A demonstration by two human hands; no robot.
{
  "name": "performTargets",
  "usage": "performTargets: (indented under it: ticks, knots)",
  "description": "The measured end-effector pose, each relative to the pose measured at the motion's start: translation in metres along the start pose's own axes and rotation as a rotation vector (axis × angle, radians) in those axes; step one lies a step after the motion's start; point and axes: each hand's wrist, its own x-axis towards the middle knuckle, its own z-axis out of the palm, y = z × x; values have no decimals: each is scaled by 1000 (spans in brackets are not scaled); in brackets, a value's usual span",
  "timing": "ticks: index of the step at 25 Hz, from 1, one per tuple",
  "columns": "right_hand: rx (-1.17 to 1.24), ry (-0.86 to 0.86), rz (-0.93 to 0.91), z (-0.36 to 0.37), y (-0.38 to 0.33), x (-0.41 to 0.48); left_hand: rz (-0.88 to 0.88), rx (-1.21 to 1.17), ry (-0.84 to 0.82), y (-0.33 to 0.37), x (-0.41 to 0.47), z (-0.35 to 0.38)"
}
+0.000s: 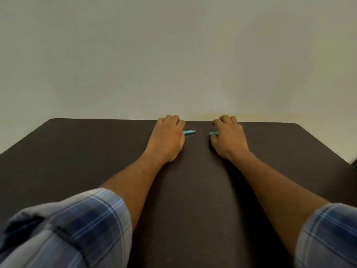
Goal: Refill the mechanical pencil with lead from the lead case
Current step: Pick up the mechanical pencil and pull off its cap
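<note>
1. Closest: 2 check sleeves, the L sleeve & the R sleeve. Bare arms reach out from them.
2. The surface is dark & flat. Both arms lie low over it. I think that gives the hands a steady rest for small work.
3. The left hand has its heel on the surface & its fingers curled down. It grips a long teal bit w/ a pale tip. The bit pokes out sideways toward the other hand.
4. The right hand has curled fingers too & pinches a short teal bit. Only the end shows, & it points at the long one.
5. The 2 bits sit in a line, ends facing, w/ a small gap between them. They don't touch. Only dark surface shows in the gap.
6. I can't tell which bit is the pencil & which is the lead case. They may even be 2 parts of 1 pencil. They're too small & half hidden. No lead shows.
7. Why held so, my guess: the ends face so 1 part can go on or come off the other.
8. In the way: the hands hide most of each bit. The far edge of the surface is just past the knuckles, so a thin lead could roll off there.
9. Farthest: a plain pale wall.
</note>
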Motion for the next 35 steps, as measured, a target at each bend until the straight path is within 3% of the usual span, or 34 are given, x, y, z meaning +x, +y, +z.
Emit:
performTargets:
  ticks: [7, 11, 15, 25, 35]
  knots:
    - [37, -92, 58, 10, 7, 10, -92, -55, -156, -6, 15, 14]
    - [88, -97, 105, 3, 1, 0, -149, -43, -123, 2, 5, 8]
    - [159, -12, 31, -15, -15, -35, -192, -54, -52, 14, -20, -10]
    - [223, -5, -62, -62, -61, -156, -211, -44, -45, 62, -134, -89]
    - [309, -136, -21, -93, -84, -236, -209, -49, -58, 80, -207, -131]
